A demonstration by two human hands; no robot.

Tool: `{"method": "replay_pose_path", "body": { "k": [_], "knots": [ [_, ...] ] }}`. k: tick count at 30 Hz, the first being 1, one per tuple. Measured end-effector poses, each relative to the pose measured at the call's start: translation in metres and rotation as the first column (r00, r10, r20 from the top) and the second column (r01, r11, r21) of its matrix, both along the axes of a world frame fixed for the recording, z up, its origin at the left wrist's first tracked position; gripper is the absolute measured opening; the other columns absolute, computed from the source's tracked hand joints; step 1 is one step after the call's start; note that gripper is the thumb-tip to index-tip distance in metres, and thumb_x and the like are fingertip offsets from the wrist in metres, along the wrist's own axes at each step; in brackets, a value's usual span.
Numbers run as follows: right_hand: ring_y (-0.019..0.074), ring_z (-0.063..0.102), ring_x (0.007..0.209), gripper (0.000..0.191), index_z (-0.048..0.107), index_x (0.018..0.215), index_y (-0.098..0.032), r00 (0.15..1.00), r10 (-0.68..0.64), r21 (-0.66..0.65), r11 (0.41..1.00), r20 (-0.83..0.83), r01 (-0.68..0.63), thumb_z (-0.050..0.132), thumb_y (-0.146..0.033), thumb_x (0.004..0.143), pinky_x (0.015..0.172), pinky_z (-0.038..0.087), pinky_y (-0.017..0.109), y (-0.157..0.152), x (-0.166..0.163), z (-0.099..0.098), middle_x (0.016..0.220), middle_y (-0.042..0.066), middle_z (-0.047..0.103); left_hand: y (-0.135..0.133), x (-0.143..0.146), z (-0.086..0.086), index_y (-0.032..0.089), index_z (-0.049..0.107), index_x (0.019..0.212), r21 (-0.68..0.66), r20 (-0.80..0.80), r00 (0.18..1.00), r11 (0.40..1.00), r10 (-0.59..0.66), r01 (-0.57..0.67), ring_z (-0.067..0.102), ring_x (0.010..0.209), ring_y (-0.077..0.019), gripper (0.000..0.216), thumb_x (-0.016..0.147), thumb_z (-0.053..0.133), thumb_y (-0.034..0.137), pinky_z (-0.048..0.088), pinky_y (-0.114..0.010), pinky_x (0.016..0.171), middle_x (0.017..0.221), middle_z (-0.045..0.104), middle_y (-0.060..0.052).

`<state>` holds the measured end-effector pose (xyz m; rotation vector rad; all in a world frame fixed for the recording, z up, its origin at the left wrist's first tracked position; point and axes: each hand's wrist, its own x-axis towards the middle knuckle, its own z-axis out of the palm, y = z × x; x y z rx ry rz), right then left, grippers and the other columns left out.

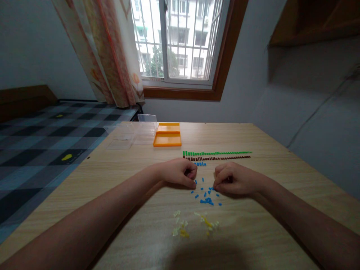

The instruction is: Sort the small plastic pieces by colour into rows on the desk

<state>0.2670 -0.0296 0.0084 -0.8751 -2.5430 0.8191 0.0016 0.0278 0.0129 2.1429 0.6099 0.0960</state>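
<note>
My left hand [178,172] rests on the table with its fingers curled, and a small blue piece [196,182] shows at the pinch of thumb and forefinger. Opposite it, my right hand [234,178] is closed too, thumb and forefinger pressed together beside more blue bits; what they pinch is too small to tell. Between and below the hands lies a loose pile of blue pieces [207,201]. A short blue row [200,164] starts just beyond my left knuckles, which partly cover it. Behind run a dark brown row [213,158] and a green row [213,153] of small pieces.
Pale and yellow bits [184,233] lie scattered nearer to me. An orange two-part tray [168,144] and clear plastic boxes [120,140] stand at the table's back left. A bed [56,131] adjoins the left side; a barred window [182,45] is beyond the table.
</note>
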Motion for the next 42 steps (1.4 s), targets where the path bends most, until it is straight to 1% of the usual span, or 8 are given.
{"method": "replay_pose_path", "body": {
  "k": [3,7,13,16,25,33,39,42],
  "knots": [
    [0.0114,0.058,0.065,0.016,0.078,0.079,-0.018,0.991,-0.133,0.059,0.989,0.002,0.132,0.064,-0.016,0.085,0.057,0.040,0.022,0.004,0.000,-0.002,0.073,0.003,0.065,0.000,0.000,-0.001,0.019,0.046,0.066,-0.006,0.000,1.000,1.000,0.008,-0.008,0.037,0.058,-0.0096,0.032,0.073,0.074,0.033,0.025,-0.027,0.054,0.062,0.047,0.006],
    [0.0127,0.057,0.065,0.014,0.076,0.080,-0.018,0.949,-0.314,0.197,0.931,0.002,0.308,0.063,-0.018,0.086,0.060,0.040,0.024,0.015,-0.002,-0.009,0.071,0.002,0.066,-0.001,0.000,-0.002,0.019,0.046,0.066,-0.012,0.007,1.000,1.000,0.006,-0.006,0.037,0.058,-0.0095,0.032,0.073,0.073,0.033,0.026,-0.027,0.055,0.063,0.047,0.006],
    [0.0138,0.057,0.067,0.013,0.077,0.083,-0.018,0.904,-0.424,0.297,0.858,-0.050,0.419,0.064,-0.016,0.086,0.063,0.041,0.025,0.032,-0.007,-0.021,0.075,0.002,0.065,-0.002,0.001,0.000,0.019,0.046,0.066,-0.009,0.009,1.000,1.000,0.014,-0.014,0.037,0.058,-0.0094,0.033,0.073,0.074,0.034,0.025,-0.027,0.055,0.062,0.047,0.006],
    [0.0144,0.058,0.067,0.014,0.077,0.084,-0.018,0.903,-0.425,0.327,0.847,-0.062,0.420,0.063,-0.017,0.088,0.064,0.042,0.026,0.036,-0.009,-0.025,0.075,0.003,0.066,-0.002,0.001,0.001,0.019,0.044,0.065,0.008,0.009,1.000,1.000,0.016,-0.017,0.036,0.058,-0.0093,0.035,0.073,0.074,0.034,0.025,-0.028,0.056,0.062,0.047,0.006],
    [0.0163,0.064,0.073,0.017,0.078,0.088,-0.019,0.920,-0.385,0.330,0.860,-0.081,0.389,0.063,-0.024,0.092,0.068,0.046,0.027,0.036,-0.008,-0.030,0.084,0.006,0.073,0.000,0.000,-0.002,0.019,0.045,0.066,0.017,0.011,1.000,1.000,0.014,-0.014,0.037,0.058,-0.0096,0.034,0.073,0.074,0.034,0.026,-0.028,0.055,0.062,0.047,0.006],
    [0.0155,0.063,0.070,0.015,0.079,0.088,-0.018,0.914,-0.390,0.322,0.856,-0.109,0.404,0.065,-0.023,0.090,0.065,0.044,0.026,0.035,-0.007,-0.030,0.079,0.005,0.072,0.000,0.000,-0.002,0.019,0.044,0.065,0.009,0.028,1.000,1.000,0.014,-0.014,0.037,0.058,-0.0094,0.035,0.072,0.075,0.033,0.025,-0.027,0.054,0.062,0.045,0.006],
    [0.0162,0.065,0.072,0.016,0.080,0.089,-0.019,0.923,-0.373,0.329,0.864,-0.090,0.381,0.064,-0.022,0.092,0.066,0.045,0.026,0.035,-0.008,-0.030,0.083,0.006,0.074,0.001,-0.001,-0.003,0.020,0.039,0.063,-0.031,0.053,0.997,0.998,0.060,-0.059,0.034,0.055,-0.0091,0.038,0.079,0.069,0.036,0.024,-0.028,0.052,0.060,0.041,0.006],
    [0.0163,0.065,0.073,0.017,0.080,0.089,-0.019,0.921,-0.371,0.320,0.864,-0.115,0.388,0.063,-0.023,0.092,0.067,0.046,0.026,0.036,-0.007,-0.029,0.085,0.006,0.074,0.002,-0.001,-0.004,0.020,0.036,0.062,-0.038,0.067,0.996,0.997,0.065,-0.063,0.032,0.054,-0.0089,0.039,0.080,0.068,0.036,0.023,-0.028,0.052,0.058,0.039,0.006]
  ]
}}
